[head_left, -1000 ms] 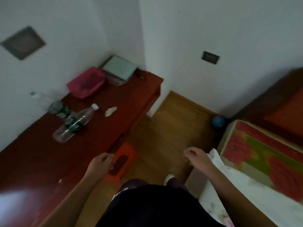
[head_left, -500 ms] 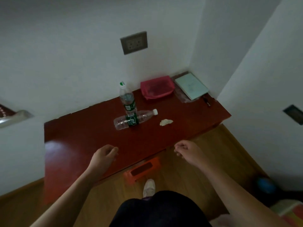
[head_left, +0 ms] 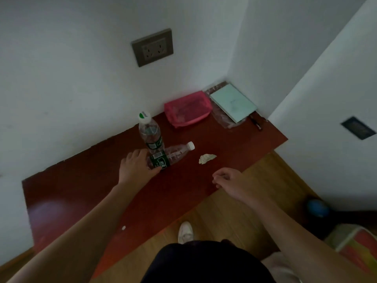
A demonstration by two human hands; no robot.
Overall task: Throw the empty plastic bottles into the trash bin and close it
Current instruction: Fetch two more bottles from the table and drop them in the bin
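Two clear plastic bottles with green labels are on the dark red table (head_left: 85, 193). One bottle (head_left: 150, 133) stands upright near the wall, with a white and green cap. The other bottle (head_left: 173, 155) lies on its side in front of it, its white cap pointing right. My left hand (head_left: 136, 166) reaches over the table, with fingers and thumb wrapped around the lying bottle's base end. My right hand (head_left: 226, 178) hovers above the table's front edge, loosely curled and holding nothing. No trash bin is in view.
A crumpled bit of paper (head_left: 206, 158) lies right of the bottles. A pink basket (head_left: 187, 108), a pale green notebook (head_left: 233, 102) and a pen (head_left: 256, 123) fill the far corner. A blue ball (head_left: 317, 208) and a bed corner (head_left: 355, 248) are at the right on the wooden floor.
The view turned toward the table and came closer. My left hand moved forward from the table's front edge onto the lying bottle's base. My right hand stayed near the front edge.
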